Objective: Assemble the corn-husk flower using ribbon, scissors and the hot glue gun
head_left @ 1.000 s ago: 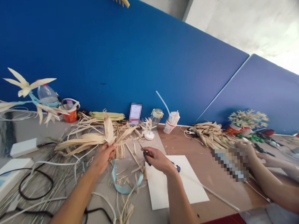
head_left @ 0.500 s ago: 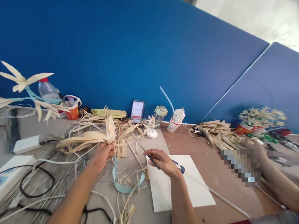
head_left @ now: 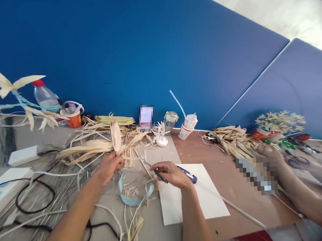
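My left hand (head_left: 111, 168) is closed in a pinch on a dry corn husk (head_left: 115, 135), whose wide part stands up above my fingers. My right hand (head_left: 170, 174) grips a slim dark-handled tool (head_left: 160, 176) with a thin metal end; its exact kind is hard to make out. That end points left toward my left hand, beside a pale narrow strip near the fingertips. Under my left hand a light blue ribbon (head_left: 131, 201) curves across the table. White paper (head_left: 197, 201) lies beneath my right hand, with a blue-handled cutter (head_left: 187, 173) on it.
Cables, wires and a white power strip (head_left: 10, 186) crowd the left. Husk flowers (head_left: 6, 85), a bottle (head_left: 45, 97) and a red cup (head_left: 74, 119) stand behind them. A phone (head_left: 146, 117) leans at the back. At right, a co-worker's arm (head_left: 296, 189) reaches past a husk pile (head_left: 232, 140).
The view has shifted slightly, so most things sit a little farther left. My right hand and its tool have come slightly closer to my left hand, which keeps its hold on the husk.
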`<state>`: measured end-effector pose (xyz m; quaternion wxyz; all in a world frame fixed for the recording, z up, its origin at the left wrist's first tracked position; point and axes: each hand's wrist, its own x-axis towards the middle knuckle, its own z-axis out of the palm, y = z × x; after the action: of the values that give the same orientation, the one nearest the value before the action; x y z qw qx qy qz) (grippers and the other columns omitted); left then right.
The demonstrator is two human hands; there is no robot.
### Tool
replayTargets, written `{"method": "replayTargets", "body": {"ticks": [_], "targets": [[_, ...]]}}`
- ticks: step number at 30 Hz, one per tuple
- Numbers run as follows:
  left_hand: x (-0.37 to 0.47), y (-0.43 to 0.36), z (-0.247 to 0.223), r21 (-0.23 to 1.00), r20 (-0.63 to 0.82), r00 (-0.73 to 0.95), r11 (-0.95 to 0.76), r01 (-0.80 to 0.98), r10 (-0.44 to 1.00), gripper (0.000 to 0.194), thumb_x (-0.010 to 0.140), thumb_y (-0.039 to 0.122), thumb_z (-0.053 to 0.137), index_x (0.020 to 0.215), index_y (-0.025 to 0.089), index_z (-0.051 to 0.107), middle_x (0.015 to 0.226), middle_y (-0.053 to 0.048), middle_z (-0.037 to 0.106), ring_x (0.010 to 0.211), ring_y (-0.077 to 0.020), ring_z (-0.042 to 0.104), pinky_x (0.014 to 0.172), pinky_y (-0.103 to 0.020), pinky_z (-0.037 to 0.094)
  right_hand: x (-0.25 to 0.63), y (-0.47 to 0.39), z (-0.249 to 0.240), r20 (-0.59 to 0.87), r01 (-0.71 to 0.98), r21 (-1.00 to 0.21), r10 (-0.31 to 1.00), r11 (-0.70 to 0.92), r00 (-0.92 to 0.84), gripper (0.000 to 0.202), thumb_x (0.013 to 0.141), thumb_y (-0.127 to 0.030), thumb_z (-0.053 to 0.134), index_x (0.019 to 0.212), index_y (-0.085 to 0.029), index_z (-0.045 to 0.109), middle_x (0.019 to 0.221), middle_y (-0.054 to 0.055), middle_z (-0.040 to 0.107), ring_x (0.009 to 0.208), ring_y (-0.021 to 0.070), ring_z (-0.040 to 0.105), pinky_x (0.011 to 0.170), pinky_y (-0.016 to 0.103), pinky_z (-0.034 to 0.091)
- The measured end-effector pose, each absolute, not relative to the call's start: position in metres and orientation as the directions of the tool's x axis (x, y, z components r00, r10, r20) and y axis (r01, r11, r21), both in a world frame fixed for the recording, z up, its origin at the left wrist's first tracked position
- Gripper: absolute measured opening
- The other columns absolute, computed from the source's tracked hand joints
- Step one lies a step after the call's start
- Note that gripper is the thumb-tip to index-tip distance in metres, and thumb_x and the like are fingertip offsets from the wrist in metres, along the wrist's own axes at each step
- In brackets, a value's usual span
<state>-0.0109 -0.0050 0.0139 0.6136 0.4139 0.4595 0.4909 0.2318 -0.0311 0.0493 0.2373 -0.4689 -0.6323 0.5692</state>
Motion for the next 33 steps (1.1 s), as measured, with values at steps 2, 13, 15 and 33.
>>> {"method": "replayTargets", "body": {"ticks": [2,13,15,33], "targets": [[-0.010,-0.005,0.014,0.961,-0.162,0.098,0.179,-0.211,0.982,0.027,0.063,0.034,0.067,0.056,0.016,0.047,0.043,0.009,0.032,0.039,-0.0040,0.022,0.041,-0.021,0.015,0.232,-0.031,0.049,-0.246,0.325,-0.940,0.864,-0.102,-0.439,0.026,0.065,-0.025,0.063,0.087,-0.012,0.069,0.057,-0.004,0.045,0.051,0.0069,0.034,0.048,0.021,0.026],[-0.013,-0.005,0.013,0.955,-0.193,0.147,0.220,-0.198,0.970,0.024,0.062,0.031,0.067,0.059,0.016,0.049,0.044,0.009,0.033,0.038,-0.0040,0.024,0.041,-0.021,0.014,0.235,-0.033,0.049,-0.288,0.369,-0.923,0.836,-0.112,-0.467,0.029,0.066,-0.022,0.061,0.092,-0.013,0.070,0.055,-0.004,0.045,0.050,0.0065,0.035,0.047,0.020,0.027],[-0.012,-0.006,0.015,0.953,-0.208,0.144,0.234,-0.193,0.967,0.026,0.061,0.033,0.068,0.059,0.016,0.049,0.044,0.009,0.033,0.038,-0.0038,0.024,0.041,-0.020,0.014,0.236,-0.033,0.048,-0.292,0.378,-0.920,0.831,-0.107,-0.473,0.031,0.067,-0.022,0.061,0.095,-0.013,0.069,0.054,-0.005,0.044,0.050,0.0065,0.035,0.047,0.020,0.027],[-0.015,-0.007,0.014,0.936,-0.234,0.187,0.273,-0.222,0.954,0.021,0.061,0.029,0.068,0.062,0.015,0.051,0.047,0.008,0.036,0.040,-0.0039,0.026,0.042,-0.019,0.016,0.243,-0.032,0.046,-0.270,0.411,-0.910,0.824,-0.049,-0.499,0.026,0.071,-0.023,0.059,0.094,-0.012,0.068,0.056,-0.004,0.047,0.050,0.0064,0.034,0.048,0.020,0.027]]}}
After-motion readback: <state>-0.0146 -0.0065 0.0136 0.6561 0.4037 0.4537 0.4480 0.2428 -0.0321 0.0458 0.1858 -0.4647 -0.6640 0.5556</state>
